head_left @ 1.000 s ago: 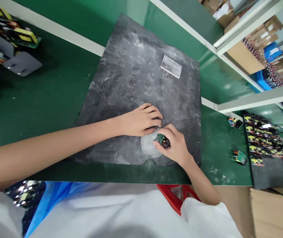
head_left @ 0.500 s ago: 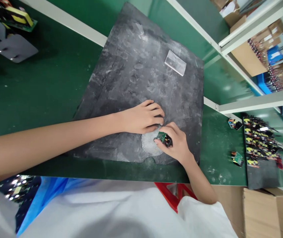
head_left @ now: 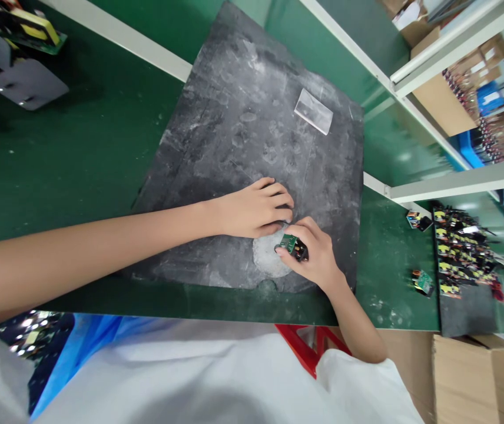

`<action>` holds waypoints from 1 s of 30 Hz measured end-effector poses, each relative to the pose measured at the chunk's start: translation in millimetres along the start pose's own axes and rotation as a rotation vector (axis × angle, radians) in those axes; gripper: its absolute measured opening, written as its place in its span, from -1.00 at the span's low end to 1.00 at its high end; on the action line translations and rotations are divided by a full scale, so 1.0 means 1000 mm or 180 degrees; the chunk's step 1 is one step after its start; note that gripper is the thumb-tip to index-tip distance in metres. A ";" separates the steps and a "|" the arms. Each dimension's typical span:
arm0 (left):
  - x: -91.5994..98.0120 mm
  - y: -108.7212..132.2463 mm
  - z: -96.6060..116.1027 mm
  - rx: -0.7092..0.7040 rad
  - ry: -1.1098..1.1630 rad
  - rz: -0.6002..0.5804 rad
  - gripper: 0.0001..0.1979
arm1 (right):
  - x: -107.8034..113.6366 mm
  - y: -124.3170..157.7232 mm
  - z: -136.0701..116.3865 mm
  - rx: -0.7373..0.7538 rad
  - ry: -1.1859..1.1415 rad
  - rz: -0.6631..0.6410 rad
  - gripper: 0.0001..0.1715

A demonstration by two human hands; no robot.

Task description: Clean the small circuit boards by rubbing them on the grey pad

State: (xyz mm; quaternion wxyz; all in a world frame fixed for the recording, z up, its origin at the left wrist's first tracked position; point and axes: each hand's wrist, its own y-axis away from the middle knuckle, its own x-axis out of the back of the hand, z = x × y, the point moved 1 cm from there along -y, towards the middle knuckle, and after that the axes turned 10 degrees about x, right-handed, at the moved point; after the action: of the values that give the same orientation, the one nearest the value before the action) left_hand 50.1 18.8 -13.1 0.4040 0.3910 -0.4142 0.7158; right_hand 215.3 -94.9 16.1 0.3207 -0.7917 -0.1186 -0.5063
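Observation:
My right hand (head_left: 316, 250) grips a small green circuit board (head_left: 291, 245) with dark parts between thumb and fingers, over a pale round patch (head_left: 269, 258) near the front edge of the black mat (head_left: 234, 141). Just left of it, my left hand (head_left: 258, 209) rests palm down, fingers curled and close together, the tips at the patch's upper edge. Whatever the left fingers hold, if anything, is hidden. Farther back on the mat lies a clear, flat rectangular block (head_left: 314, 112).
Rows of assembled boards (head_left: 464, 253) stand on a dark tray at the right, two loose boards (head_left: 422, 282) beside them. Larger parts (head_left: 31, 82) sit at the upper left. White frame bars (head_left: 459, 182) cross the right side. A cardboard box (head_left: 477, 377) is at lower right.

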 end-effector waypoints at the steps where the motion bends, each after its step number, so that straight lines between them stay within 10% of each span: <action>1: 0.000 0.000 0.000 0.0004 0.0002 -0.0005 -0.81 | 0.000 0.000 0.000 -0.0007 0.0005 -0.0006 -0.79; 30: 0.000 -0.001 0.000 -0.0002 0.0044 0.0048 -0.78 | 0.000 0.002 0.001 -0.0075 -0.0020 -0.0049 -0.78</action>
State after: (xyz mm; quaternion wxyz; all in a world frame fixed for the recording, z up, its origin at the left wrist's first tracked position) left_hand 50.6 19.6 -12.7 0.4016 0.3828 -0.4145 0.7214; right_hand 216.9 -95.7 14.5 0.3071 -0.7961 -0.1197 -0.5076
